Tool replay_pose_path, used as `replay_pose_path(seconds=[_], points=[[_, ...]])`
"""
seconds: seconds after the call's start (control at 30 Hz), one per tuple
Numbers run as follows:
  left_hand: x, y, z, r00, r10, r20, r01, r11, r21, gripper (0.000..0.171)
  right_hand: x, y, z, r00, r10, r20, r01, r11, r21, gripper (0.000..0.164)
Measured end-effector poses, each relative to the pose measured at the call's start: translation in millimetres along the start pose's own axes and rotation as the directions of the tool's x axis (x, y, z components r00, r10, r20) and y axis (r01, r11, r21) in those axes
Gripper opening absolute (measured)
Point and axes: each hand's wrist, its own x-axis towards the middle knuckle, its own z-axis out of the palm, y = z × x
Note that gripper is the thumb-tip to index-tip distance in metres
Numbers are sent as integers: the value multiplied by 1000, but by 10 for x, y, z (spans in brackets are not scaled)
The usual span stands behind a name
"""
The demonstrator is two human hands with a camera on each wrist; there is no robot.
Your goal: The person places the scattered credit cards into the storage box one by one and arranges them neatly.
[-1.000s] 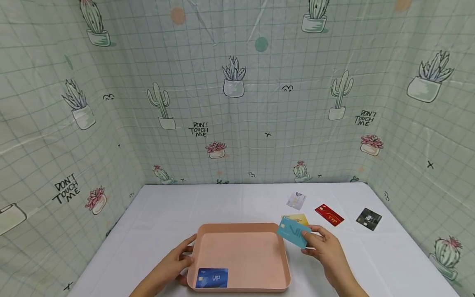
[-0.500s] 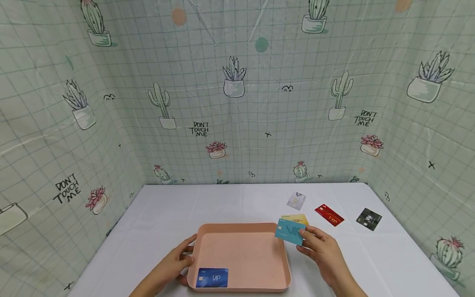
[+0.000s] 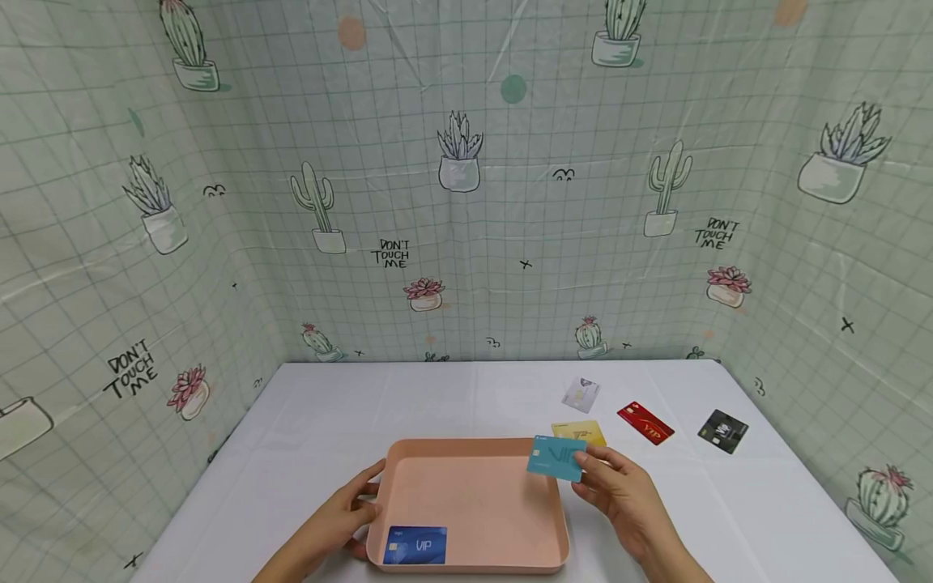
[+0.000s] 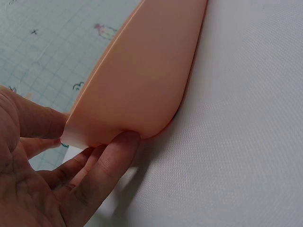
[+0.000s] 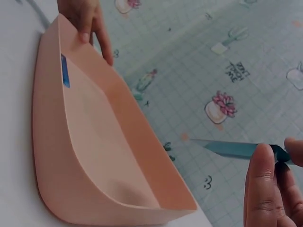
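In the head view my right hand [image 3: 625, 498] pinches a teal VIP card [image 3: 551, 457] between thumb and fingers. The card is over the back right corner of a shallow pink tray [image 3: 503, 569], seen nearly edge-on in the right wrist view [image 5: 232, 149]. My left hand [image 3: 337, 516] rests against the tray's left side; its fingertips touch the outer wall [image 4: 142, 75] in the left wrist view. A blue VIP card [image 3: 415, 546] lies in the tray's front left corner. Partly behind the teal card, a yellow card [image 3: 583, 431] lies on the table.
Farther back on the white tabletop [image 3: 364, 401] lie a silver card [image 3: 581, 394], a red VIP card [image 3: 645, 423] and a black card [image 3: 723, 431]. A cactus-print cloth [image 3: 510, 219] hangs around the table's back and sides.
My right hand has moved left with the teal card, which now overlaps the tray's corner more and stands more level. My left hand has stayed at the tray.
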Motion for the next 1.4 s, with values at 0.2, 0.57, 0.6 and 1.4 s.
replay_pose_path(seconds=[0.2,0.57,0.6,1.4], points=[[-19,2,-5,1000,7,7,-7,1000,-1,72,-3,52,84,1000,6,0,-6,999,46,36],[-5,9,3,1000,-7,-12,7,1000,7,71,2,98,209,1000,6,21,-9,994,107,34],[-6,11,4,1000,-6,-13,6,1000,8,71,2,100,219,1000,9,24,-11,994,110,34],[-5,6,12,1000,-3,-10,3,1000,7,71,-22,268,510,994,13,106,-25,993,116,38]])
